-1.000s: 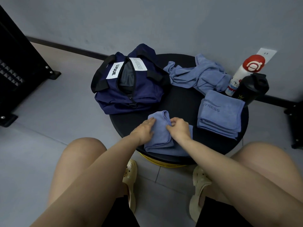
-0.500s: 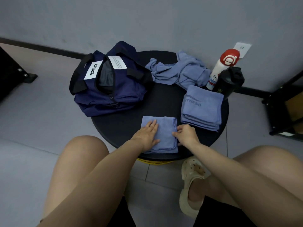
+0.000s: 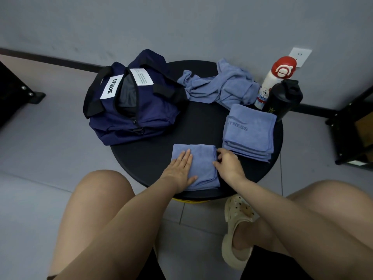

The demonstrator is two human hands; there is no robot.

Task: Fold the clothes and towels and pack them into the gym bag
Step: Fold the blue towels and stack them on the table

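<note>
A small folded blue towel [image 3: 202, 160] lies at the near edge of the round black table [image 3: 201, 122]. My left hand [image 3: 180, 170] lies flat on its left half, fingers straight. My right hand [image 3: 228, 165] sits at the towel's right edge with fingers curled onto the fold. The navy gym bag [image 3: 133, 110] stands unzipped at the table's left, its dark inside showing. A larger folded blue towel [image 3: 249, 130] with lettering lies at the right. A crumpled blue garment [image 3: 220, 85] lies at the back.
A white bottle with a red cap [image 3: 276, 77] and a black shaker bottle [image 3: 283, 98] stand at the table's back right. The grey wall is just behind. Dark metal frames stand at the far left [image 3: 18, 91] and far right [image 3: 355, 126]. My knees flank the table.
The small towel got folded over into a neat square. My left hand flattened onto it and my right hand shifted to its right edge. The camera view swung right, then left.
</note>
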